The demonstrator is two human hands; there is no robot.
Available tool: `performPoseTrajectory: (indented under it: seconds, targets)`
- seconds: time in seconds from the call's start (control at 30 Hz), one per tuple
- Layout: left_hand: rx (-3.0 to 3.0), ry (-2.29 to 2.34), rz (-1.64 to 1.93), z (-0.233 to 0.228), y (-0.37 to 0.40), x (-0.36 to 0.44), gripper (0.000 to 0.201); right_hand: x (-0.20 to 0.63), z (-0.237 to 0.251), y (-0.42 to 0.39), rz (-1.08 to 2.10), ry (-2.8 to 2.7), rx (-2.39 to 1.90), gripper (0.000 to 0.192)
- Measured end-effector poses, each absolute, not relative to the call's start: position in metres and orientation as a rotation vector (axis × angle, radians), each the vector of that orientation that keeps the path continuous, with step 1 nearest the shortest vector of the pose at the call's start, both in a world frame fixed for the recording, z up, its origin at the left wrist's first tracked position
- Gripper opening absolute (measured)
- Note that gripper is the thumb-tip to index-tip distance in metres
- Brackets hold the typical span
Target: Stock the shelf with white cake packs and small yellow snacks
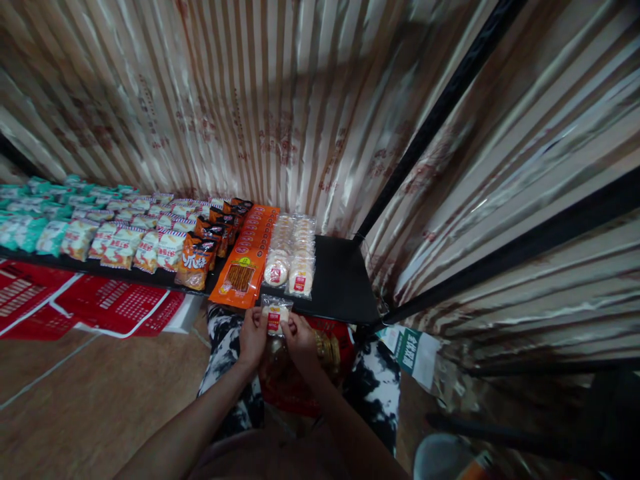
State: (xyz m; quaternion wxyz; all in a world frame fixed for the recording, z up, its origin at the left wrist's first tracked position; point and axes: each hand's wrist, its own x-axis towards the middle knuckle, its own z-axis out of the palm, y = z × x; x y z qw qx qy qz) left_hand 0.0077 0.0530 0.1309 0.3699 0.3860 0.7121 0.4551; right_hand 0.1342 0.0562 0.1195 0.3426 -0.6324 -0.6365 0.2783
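Between both hands is a clear packet of round white rice crackers (274, 317) with a red label, held just in front of the shelf's front edge. My left hand (253, 337) pinches its left side, and my right hand (301, 339) pinches its right side. Just beyond, two rows of similar rice cracker packets (301, 275) stand on the black shelf (341, 277). To their left lies a long orange snack packet (243, 263) with sticks showing through its window. Below my hands a red bag (327, 383) with gold-coloured items sits between my legs.
Orange-and-black snack bags (195, 261), white-and-orange bags (123, 245) and green bags (30, 230) line the shelf leftward. Black metal poles (430, 133) rise at the right before a striped curtain (280, 100). Red bags (120, 303) hang below the shelf. A white bucket (440, 457) stands lower right.
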Motion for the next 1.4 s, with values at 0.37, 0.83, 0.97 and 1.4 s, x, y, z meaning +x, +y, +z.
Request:
performPoseTrajectory:
  seconds: [0.37,0.83,0.97,1.4]
  targets:
    - [1.074,1.852,1.170,0.144,0.067,0.008,0.030,0.123,0.135,0.077,0.794,-1.532,-1.587,0.031]
    - [1.160,1.809,1.236,0.143,0.094,0.015,0.045,0.112,0.134,0.112,1.002,-1.284,-1.518,0.030]
    - [1.257,1.872,1.228,0.138,0.094,0.017,0.044,0.112,0.131,0.117,0.971,-1.305,-1.537,0.029]
    - [1.385,1.818,1.250,0.124,0.093,0.019,0.042,0.115,0.123,0.124,0.932,-1.299,-1.543,0.028]
